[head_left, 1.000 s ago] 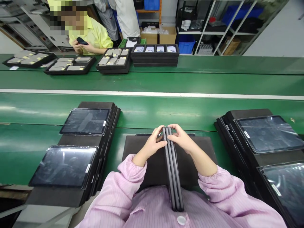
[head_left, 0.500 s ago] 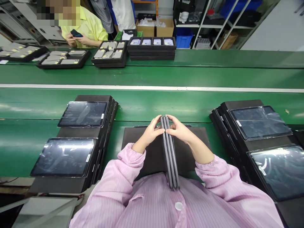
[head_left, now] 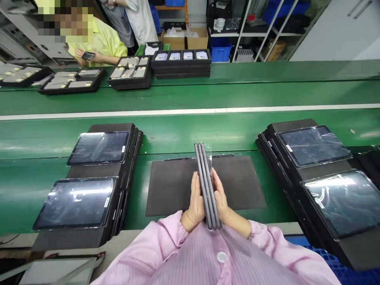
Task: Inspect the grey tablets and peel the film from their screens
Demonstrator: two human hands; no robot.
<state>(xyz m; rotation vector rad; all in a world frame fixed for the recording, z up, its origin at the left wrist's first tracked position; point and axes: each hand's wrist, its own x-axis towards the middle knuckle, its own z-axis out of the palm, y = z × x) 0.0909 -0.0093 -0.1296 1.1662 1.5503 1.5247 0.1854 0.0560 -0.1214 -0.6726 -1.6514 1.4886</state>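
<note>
Three thin tablets (head_left: 207,188) stand on edge, pressed face to face, in front of my chest. The palm of my left hand (head_left: 196,201) lies against their left side, and my right hand (head_left: 221,200) presses from the right; together they hold the bundle upright. Clear plastic film sticks out past the upper right corner. Beneath the hands a dark foam sheet (head_left: 240,180) lies on the green bench, with a thin dark edge showing along its far side.
To the left, film-covered tablets (head_left: 78,202) rest on stacked black foam (head_left: 84,235); a similar tablet pile (head_left: 341,202) stands at right. Across the green belt (head_left: 178,97) are black trays (head_left: 129,83) of small grey parts. A person in yellow (head_left: 103,41) holds a phone-like device.
Both my hands have slid from the far end of the tablets down towards my body, fingers now flatter along the sides. The view has shifted slightly.
</note>
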